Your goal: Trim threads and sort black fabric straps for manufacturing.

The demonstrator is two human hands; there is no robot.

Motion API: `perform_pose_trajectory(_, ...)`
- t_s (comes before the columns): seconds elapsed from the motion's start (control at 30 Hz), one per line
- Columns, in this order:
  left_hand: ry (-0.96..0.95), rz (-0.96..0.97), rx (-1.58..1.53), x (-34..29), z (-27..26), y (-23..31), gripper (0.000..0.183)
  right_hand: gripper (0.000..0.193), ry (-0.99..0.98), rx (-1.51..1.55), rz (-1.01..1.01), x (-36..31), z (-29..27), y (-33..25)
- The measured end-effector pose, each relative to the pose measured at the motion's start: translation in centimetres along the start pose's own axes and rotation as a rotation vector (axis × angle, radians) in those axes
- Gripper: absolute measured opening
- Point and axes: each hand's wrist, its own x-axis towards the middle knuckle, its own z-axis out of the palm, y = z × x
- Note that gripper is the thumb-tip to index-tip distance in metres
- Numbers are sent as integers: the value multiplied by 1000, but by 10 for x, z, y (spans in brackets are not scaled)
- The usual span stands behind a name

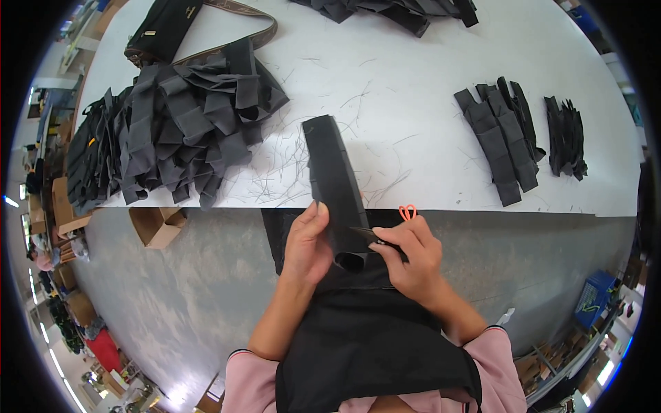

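My left hand grips a long black fabric piece near its lower end, thumb on top. The piece extends over the table's front edge, and its near end curls into an open loop. My right hand is closed around small thread snips, whose dark blades lie against the piece's right edge. An orange loop shows just beyond my right knuckles; whether it belongs to the snips I cannot tell. Loose dark threads are scattered on the white table around the piece.
A large heap of black fabric pieces covers the table's left side, with a black bag behind it. More pieces lie at the far edge. Smaller stacks rest at the right. An open cardboard box sits below the table.
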Motion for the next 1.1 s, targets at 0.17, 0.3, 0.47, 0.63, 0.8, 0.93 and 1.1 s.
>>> perform_pose_trajectory(0.17, 93, 12, 13, -2, 2, 4, 41, 28, 49, 24, 122, -8, -8, 7)
perform_pose_trajectory(0.3, 51, -22, -88, -2, 5, 4, 41, 28, 37, 121, 188, -5, -4, 4)
perform_pose_trajectory(0.47, 85, -78, -106, -6, 11, 2, 40, 26, 44, 204, 222, -4, -2, 8)
perform_pose_trajectory(0.63, 81, -90, -128, -7, 12, 2, 38, 26, 65, 164, 123, -6, 1, 13)
perform_pose_trajectory(0.8, 111, -75, -120, -6, 10, 1, 37, 25, 103, 144, 204, -13, -3, 9)
perform_pose_trajectory(0.93, 106, -85, -118, -6, 9, 1, 37, 26, 79, 124, 178, -10, -4, 7)
perform_pose_trajectory(1.1, 73, -81, -37, -6, 2, 1, 43, 26, 25, 176, 128, -9, -5, 9)
